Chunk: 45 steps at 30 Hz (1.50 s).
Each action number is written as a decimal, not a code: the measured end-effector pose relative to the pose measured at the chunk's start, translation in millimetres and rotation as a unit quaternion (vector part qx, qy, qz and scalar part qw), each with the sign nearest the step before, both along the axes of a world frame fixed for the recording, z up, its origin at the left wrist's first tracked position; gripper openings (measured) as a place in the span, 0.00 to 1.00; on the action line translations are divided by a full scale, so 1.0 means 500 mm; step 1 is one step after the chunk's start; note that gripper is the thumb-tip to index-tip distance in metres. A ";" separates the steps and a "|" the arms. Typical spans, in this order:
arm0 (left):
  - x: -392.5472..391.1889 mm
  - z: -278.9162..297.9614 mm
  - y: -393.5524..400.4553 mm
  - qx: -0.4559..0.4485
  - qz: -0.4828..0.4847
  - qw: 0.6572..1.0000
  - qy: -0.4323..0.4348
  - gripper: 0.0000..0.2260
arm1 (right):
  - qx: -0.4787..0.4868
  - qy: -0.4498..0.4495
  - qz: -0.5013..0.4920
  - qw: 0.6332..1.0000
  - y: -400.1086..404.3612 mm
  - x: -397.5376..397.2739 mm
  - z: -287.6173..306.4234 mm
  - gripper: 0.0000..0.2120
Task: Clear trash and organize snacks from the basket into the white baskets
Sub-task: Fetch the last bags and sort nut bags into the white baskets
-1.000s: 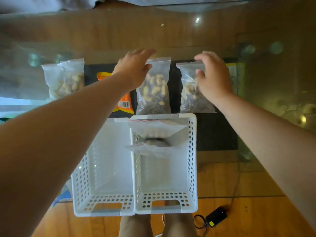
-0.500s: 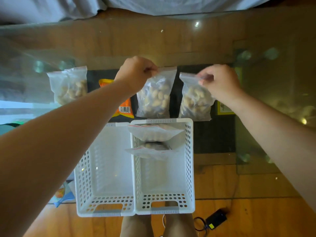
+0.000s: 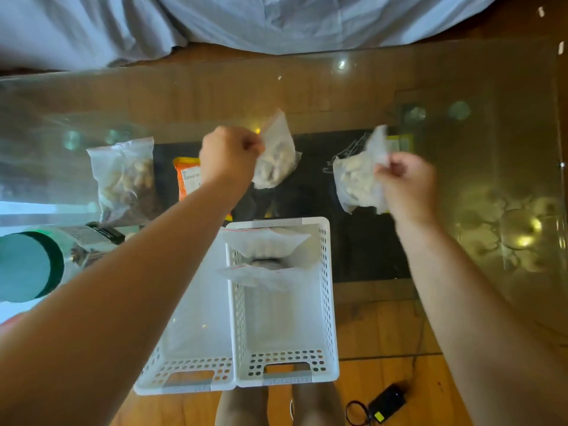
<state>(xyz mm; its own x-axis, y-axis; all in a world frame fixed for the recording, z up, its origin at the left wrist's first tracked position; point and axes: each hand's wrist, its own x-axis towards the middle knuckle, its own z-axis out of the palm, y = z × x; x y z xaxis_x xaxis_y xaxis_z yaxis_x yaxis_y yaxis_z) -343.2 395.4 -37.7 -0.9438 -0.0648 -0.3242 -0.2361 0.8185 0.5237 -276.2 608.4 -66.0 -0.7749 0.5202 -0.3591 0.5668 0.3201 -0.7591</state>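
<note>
My left hand (image 3: 229, 155) pinches a clear zip bag of nuts (image 3: 275, 158) by its top and holds it above the glass table. My right hand (image 3: 405, 182) grips a second clear bag of nuts (image 3: 353, 182), also lifted and blurred. Two white perforated baskets stand side by side at the table's near edge: the left basket (image 3: 184, 373) looks bare inside, partly hidden by my left arm. The right basket (image 3: 285, 367) has two clear bags (image 3: 264, 256) at its far end.
A third clear bag of nuts (image 3: 126, 179) lies at the left on the glass table (image 3: 461, 87). An orange packet (image 3: 188, 179) lies beside my left wrist. A teal round object (image 3: 24, 265) sits at far left. A black adapter (image 3: 387, 404) lies on the wooden floor.
Both hands closed on the two bags' tops and lifted them off the table; the right-hand bag has swung to the right, and the view has shifted down a little.
</note>
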 end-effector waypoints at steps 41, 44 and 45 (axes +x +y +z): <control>0.058 -0.008 0.010 -0.009 -0.078 0.997 -0.007 0.14 | 0.131 -0.004 0.118 0.984 0.028 0.077 0.022 0.10; 0.070 -0.022 0.010 -0.035 -0.089 0.992 -0.085 0.14 | 0.098 -0.065 0.134 0.984 0.018 0.080 0.002 0.07; 0.072 -0.020 0.010 -0.029 -0.081 0.993 -0.082 0.14 | 0.105 -0.072 0.131 0.983 0.015 0.081 0.000 0.11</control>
<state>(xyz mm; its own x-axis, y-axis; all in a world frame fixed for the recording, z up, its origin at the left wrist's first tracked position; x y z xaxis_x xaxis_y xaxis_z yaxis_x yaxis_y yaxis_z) -307.0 400.3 -47.9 -0.8779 0.0609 -0.4749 -0.1770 0.8804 0.4400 -235.5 616.0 -65.9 -0.8406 0.3844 -0.3816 0.5415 0.6100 -0.5785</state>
